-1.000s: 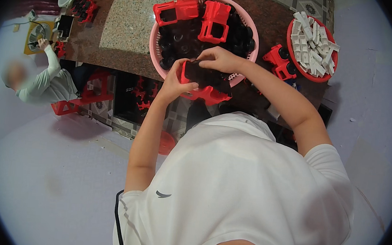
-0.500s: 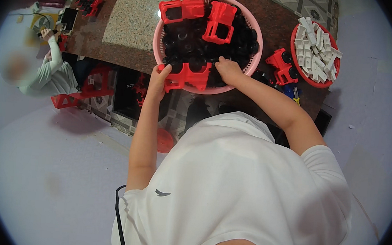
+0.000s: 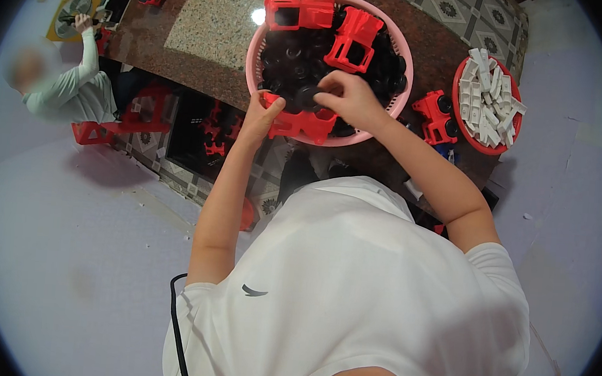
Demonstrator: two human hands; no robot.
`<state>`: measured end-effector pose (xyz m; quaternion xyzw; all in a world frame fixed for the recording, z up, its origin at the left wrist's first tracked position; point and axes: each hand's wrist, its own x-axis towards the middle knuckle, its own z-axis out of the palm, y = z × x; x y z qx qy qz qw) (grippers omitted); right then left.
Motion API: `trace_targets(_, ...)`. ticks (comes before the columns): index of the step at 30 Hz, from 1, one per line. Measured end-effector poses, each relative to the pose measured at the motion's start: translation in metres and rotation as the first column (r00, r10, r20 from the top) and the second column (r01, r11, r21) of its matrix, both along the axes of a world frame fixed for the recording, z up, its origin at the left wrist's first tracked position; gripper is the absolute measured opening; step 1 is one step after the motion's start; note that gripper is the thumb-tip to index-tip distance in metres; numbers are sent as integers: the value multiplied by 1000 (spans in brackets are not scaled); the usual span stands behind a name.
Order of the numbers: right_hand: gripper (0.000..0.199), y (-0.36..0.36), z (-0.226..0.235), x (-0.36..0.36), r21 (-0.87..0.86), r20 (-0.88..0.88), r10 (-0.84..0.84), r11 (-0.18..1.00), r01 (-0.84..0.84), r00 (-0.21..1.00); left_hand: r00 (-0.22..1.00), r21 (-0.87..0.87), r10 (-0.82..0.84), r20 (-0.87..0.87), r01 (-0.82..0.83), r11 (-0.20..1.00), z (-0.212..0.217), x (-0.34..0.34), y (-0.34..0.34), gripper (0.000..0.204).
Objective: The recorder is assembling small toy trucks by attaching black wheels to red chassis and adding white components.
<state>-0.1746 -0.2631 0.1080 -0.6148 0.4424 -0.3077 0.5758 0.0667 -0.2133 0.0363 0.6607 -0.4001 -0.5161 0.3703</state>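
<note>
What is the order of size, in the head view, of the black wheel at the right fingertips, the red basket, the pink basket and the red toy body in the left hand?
1. pink basket
2. red basket
3. red toy body, partly covered
4. black wheel

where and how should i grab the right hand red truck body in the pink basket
Probably pinch the red truck body across its long sides, coming from above: it lies on top of the black wheels with nothing over it, and its narrow oblong shape should suit thumb and fingers on opposite sides.
</note>
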Motion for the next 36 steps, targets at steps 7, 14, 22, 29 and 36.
trace_targets(7, 24, -6, -21, 23, 181, -77, 92, 981, -77, 993, 989, 22, -99, -110, 102, 995, 16, -6, -2, 63)
trace_targets(14, 41, -6, -48, 23, -87, -218, 217, 967, -241, 951, 979, 102, -175, -108, 186, 977, 22, -11, 6, 77)
trace_targets(22, 97, 4, -37, 23, 228, -40, 443, 877, -424, 895, 948, 0, -258, -188, 263, 965, 32, -9, 21, 75)
trace_targets(29, 83, 21, -45, 29, 251, 75, 298, 918, -307, 952, 929, 8, -242, -279, 254, 967, 26, -4, 25, 72)
trace_targets(36, 46, -36, -76, -25, 59, -258, 374, 926, -372, 891, 790, 77, 166, -590, -150, 986, -7, 36, 29, 54)
